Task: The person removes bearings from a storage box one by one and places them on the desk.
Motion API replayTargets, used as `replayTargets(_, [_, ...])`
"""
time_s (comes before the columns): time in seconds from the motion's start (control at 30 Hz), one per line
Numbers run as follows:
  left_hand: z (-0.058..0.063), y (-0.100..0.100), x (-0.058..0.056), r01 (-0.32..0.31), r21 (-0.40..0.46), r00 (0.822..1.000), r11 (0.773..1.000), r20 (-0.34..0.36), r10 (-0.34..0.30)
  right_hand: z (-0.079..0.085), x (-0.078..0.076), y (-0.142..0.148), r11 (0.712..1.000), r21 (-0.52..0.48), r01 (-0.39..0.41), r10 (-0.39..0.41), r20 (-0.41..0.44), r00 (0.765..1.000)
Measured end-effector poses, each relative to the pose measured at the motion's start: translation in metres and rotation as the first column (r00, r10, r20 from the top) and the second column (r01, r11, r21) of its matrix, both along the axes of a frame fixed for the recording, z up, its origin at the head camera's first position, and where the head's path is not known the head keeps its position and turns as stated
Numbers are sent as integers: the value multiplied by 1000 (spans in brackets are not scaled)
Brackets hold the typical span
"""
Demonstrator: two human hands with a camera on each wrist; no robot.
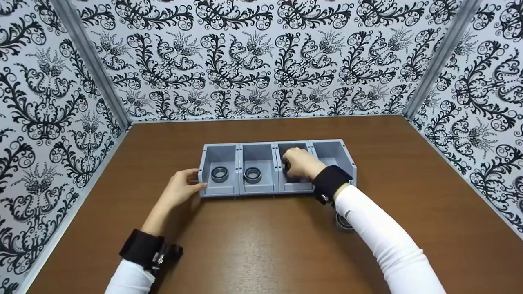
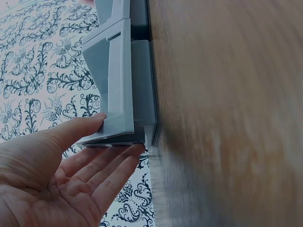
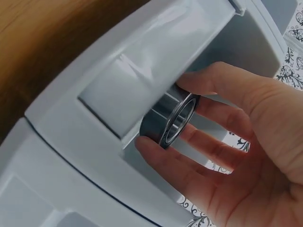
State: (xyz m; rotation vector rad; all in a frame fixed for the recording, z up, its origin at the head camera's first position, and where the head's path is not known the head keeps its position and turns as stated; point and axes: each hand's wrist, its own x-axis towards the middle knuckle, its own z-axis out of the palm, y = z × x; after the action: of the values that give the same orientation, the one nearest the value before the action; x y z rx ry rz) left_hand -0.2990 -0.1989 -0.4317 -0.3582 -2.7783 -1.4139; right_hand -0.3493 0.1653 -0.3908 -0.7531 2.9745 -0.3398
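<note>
In the head view, a row of joined grey storage bins (image 1: 256, 188) stands on the table. My left hand (image 1: 180, 188) grips the outer side of the leftmost bin. The left wrist view shows the thumb on its front edge and the fingers (image 2: 116, 165) along the side wall. My right hand (image 1: 301, 162) reaches into the third bin from the left. A ball bearing (image 3: 168, 118) is pinched between its thumb and fingers there, just behind the bin's front lip. One bearing (image 1: 220, 174) lies flat in the first bin, another bearing (image 1: 253, 175) in the second.
A further bearing (image 1: 344, 222) lies on the brown table (image 1: 253, 245), partly hidden under the right forearm. The rightmost bin (image 1: 328, 150) is partly covered by the right wrist. Patterned walls (image 1: 261, 61) enclose the table at the back and sides.
</note>
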Motion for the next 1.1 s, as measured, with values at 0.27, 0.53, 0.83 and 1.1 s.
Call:
replayTargets(0.27, [1,0,-1,7,-9,1000,1000,-7,-7,10,1,2,1000,15,-6,6,13,1000])
replayTargets(0.53, [3,0,3,14,-12,1000,1000,-15,-14,18,3,6,999,7,-35,35,21,999])
replayTargets(0.83, [3,0,2,2,-7,1000,1000,-1,-2,30,4,10,999,-19,-36,36,16,999])
replayTargets(1.1, [1,0,1,7,1,1000,1000,-3,-7,37,3,13,998,-34,-54,55,4,998])
